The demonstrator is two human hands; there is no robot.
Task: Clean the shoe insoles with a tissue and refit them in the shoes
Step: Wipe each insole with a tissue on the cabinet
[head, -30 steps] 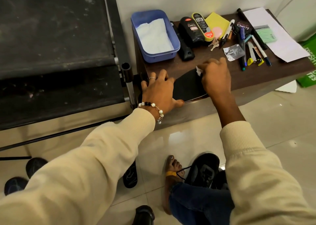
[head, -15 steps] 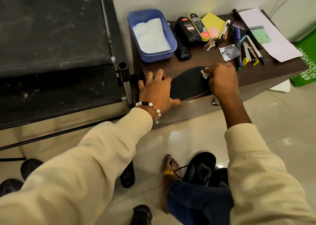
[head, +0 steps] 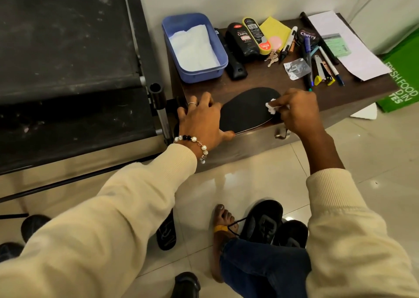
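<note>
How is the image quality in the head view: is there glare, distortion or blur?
Head view: ceiling light glares off the glossy floor tiles below the table; wide-angle bending curves the treadmill edge and stretches the sleeves at the bottom; the insole, tissue and both hands, left hand and right hand, look fairly sharp.

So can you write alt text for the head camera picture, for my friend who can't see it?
A person's right hand rubs a scrunched white tissue on a black insole lying on a brown table, while the left hand presses the insole's other end flat. Behind sit a blue tub, polish and pens; black shoes wait on the floor.
</note>
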